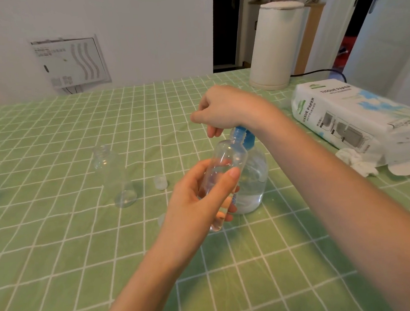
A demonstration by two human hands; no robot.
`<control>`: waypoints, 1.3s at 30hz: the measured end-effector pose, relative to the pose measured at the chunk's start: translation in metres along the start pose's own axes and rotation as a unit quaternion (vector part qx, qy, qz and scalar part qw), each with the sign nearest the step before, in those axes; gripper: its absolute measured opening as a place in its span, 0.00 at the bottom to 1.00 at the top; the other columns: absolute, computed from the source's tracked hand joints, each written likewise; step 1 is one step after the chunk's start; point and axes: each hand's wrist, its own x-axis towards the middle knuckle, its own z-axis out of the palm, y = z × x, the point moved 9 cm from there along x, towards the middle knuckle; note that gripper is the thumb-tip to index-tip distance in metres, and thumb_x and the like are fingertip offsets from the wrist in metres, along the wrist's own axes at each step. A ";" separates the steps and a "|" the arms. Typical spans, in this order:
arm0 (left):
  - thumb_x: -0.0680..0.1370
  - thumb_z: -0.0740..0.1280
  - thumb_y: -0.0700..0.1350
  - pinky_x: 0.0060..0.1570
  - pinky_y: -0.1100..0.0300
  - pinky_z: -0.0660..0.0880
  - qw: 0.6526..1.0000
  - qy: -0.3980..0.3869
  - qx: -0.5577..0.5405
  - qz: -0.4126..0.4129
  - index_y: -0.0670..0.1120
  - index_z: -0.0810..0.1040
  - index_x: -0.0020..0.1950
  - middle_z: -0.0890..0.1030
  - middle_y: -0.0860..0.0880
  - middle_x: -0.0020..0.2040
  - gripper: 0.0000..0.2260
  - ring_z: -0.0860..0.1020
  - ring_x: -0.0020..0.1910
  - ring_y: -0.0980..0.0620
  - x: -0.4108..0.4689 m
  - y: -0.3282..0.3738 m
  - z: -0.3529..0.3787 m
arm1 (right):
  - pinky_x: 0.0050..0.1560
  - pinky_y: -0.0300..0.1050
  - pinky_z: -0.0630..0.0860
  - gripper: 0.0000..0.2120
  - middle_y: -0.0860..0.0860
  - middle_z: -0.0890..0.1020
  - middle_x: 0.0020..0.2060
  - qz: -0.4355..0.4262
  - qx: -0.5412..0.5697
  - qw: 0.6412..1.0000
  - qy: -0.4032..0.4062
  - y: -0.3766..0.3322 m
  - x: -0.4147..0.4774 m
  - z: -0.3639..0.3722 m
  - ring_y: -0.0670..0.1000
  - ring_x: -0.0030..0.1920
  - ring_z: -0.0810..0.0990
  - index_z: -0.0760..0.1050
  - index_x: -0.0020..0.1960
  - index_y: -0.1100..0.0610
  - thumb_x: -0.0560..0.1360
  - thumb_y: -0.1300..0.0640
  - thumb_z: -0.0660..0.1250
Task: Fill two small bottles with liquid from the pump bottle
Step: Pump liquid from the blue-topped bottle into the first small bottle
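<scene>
Obs.: left hand (198,200) holds a small clear plastic bottle (226,161) off the worktop (58,242), which is covered in a green checked cloth. Its fingers and thumb are wrapped round the lower body. The bottle is tilted, its open neck raised to the spout of the blue pump head (243,137).

Right hand (224,106) sits on top of that pump head, fingers curled down over it and covering most of it. The large clear pump bottle (253,183) stands on the worktop just behind the held bottle, partly full.

A little liquid seems to lie in the low end of the held bottle; the level is hard to read through clear plastic.

A second small clear bottle (115,175) stands uncapped, well to the left. I cannot tell whether it holds anything. A small translucent cap (161,182) lies between it and the hands.

Step in hand, as I judge it: pumping into the first bottle.

Method notes:
- Keep the neck right under the spout so nothing runs down the outside.
- Press slowly and fully, then let the head rise before the next stroke.
- Bear straight down so the pump bottle does not tip or slide on the cloth.
- Ease the bottle upright as it fills, and stop short of the neck.

Pack of tissue paper (344,113) to the right, handy for drips.
</scene>
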 end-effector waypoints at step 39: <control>0.69 0.68 0.55 0.30 0.63 0.75 1.000 0.003 0.017 0.003 0.55 0.80 0.50 0.82 0.51 0.36 0.12 0.78 0.29 0.57 0.003 0.001 -0.001 | 0.43 0.39 0.74 0.17 0.51 0.86 0.40 -0.005 0.011 1.000 -0.013 -0.005 0.002 -0.008 0.53 0.50 0.84 0.77 0.59 0.62 0.78 0.53 0.60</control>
